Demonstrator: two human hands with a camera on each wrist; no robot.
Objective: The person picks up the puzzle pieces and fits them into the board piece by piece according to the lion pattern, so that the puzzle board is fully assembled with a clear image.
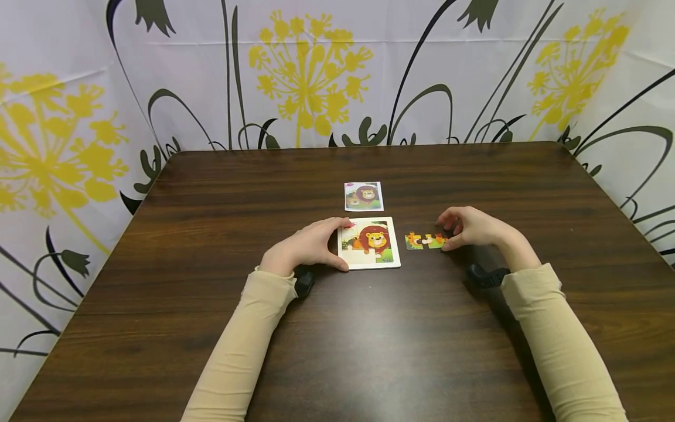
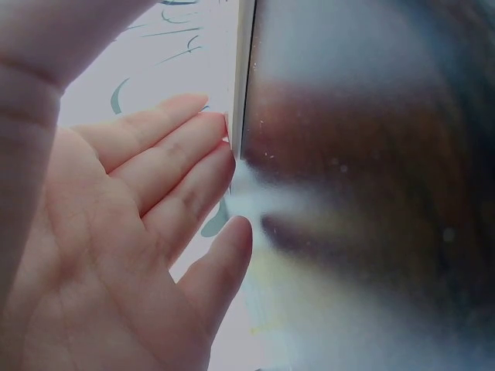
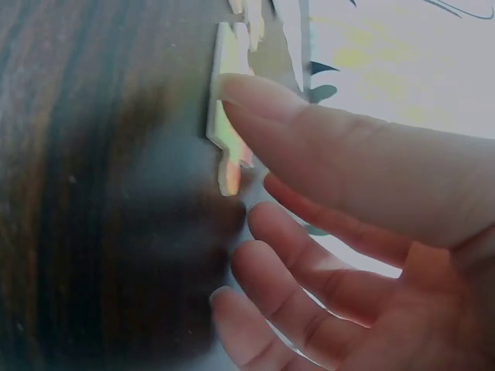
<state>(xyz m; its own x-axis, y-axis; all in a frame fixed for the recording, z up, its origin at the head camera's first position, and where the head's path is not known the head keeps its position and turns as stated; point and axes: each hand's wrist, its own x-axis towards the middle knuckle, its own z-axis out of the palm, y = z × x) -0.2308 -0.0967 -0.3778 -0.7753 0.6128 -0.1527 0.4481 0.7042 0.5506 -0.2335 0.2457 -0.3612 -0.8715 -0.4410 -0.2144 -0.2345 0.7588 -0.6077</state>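
A white-framed lion puzzle board (image 1: 395, 261) lies on the table, its lower left part a bare pale area without picture. My left hand (image 1: 311, 246) touches the board's left side, thumb near the lower corner and fingers near the upper one. Fairly straight fingers (image 2: 186, 170) show against the board's edge in the left wrist view. To the right lie two loose puzzle pieces, a left one (image 1: 413, 241) and a right one (image 1: 433, 241). The thumb of my right hand (image 1: 471, 227) is at the right piece; its other fingers (image 3: 286, 286) bend loosely, apart from the thumb.
A small lion picture card (image 1: 364, 205) lies just beyond the board. The dark wooden table (image 1: 348, 351) reaches back to a white curtain (image 1: 195, 64) with yellow and dark plant prints. Black wrist devices sit at the left wrist (image 1: 304, 282) and right wrist (image 1: 486, 276).
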